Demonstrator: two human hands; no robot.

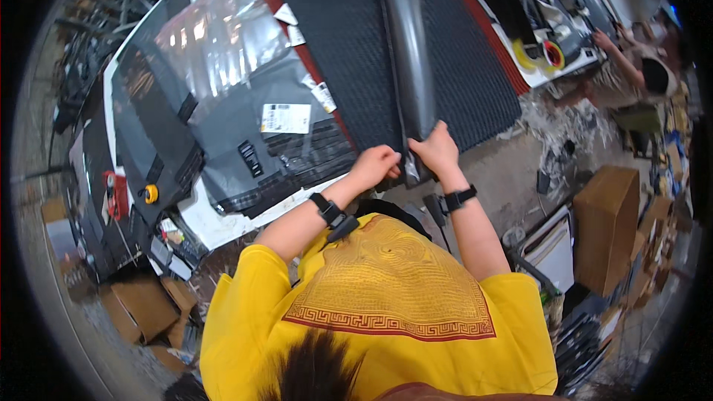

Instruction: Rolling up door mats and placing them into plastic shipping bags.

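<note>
A long, narrow package (414, 52) in shiny dark grey plastic lies on a black ribbed mat (334, 37), its near end reaching past the mat's edge toward me. My right hand (438, 150) grips that near end from the right side, thumb pressed on top. On the other side, my left hand (376, 166) is closed, its curled fingertips close against the package's left edge. Whatever those left fingers may pinch is too small to make out. Dark straps with small devices circle both wrists.
Left of the mat lie grey plastic bags (238, 119), a white label (286, 118), clear film (223, 30) and a yellow tape measure (151, 194). At right are tape rolls (552, 54), another person (639, 67) and a cardboard box (606, 229). Scrap plastic (553, 122) litters the floor.
</note>
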